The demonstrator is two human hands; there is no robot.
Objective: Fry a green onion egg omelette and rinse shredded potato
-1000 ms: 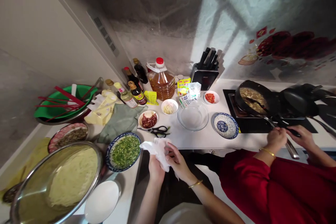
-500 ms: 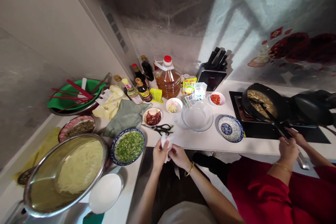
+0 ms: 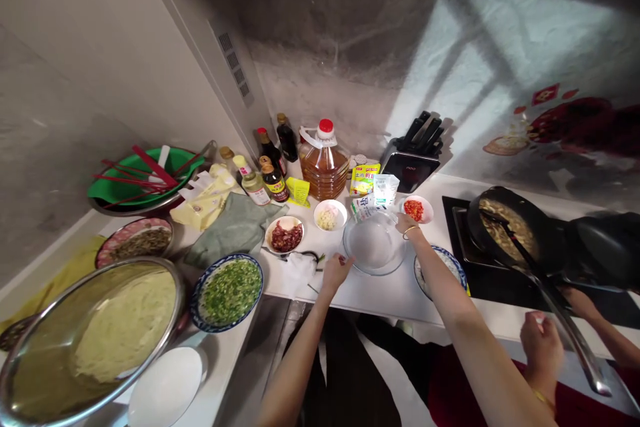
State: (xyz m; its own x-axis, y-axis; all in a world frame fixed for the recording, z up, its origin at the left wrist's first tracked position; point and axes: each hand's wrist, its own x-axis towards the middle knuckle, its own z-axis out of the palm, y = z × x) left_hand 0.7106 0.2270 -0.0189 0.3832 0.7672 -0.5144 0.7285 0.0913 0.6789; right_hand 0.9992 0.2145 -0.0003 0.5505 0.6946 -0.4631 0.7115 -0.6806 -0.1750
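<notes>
A clear round glass bowl [image 3: 375, 245] sits on the counter between my two hands. My left hand [image 3: 337, 272] is at its left rim, fingers loosely curled and thumb apart, with nothing visible in it. At the far right rim, my right hand [image 3: 408, 224], with a gold bracelet at the wrist, has its fingers on the edge; they are partly hidden. A crumpled white tissue [image 3: 300, 272] lies left of my left hand, over the scissors [image 3: 316, 256]. Just behind the glass bowl are seasoning packets [image 3: 385, 189] and a small bowl of chopped red chili [image 3: 414, 209].
A co-worker's hand [image 3: 542, 347] is by a wok [image 3: 505, 223] on the stove. My right forearm crosses above a blue-patterned plate [image 3: 453, 260]. Bowls of chopped greens [image 3: 227, 290], diced meat [image 3: 285, 237] and garlic [image 3: 330, 215] stand left. Behind are an oil jug [image 3: 325, 167] and knife block [image 3: 410, 163].
The tissue has left my hands and now lies on the counter. My hands have parted and moved to either side of the glass bowl. The co-worker's near hand has come off the utensil handle.
</notes>
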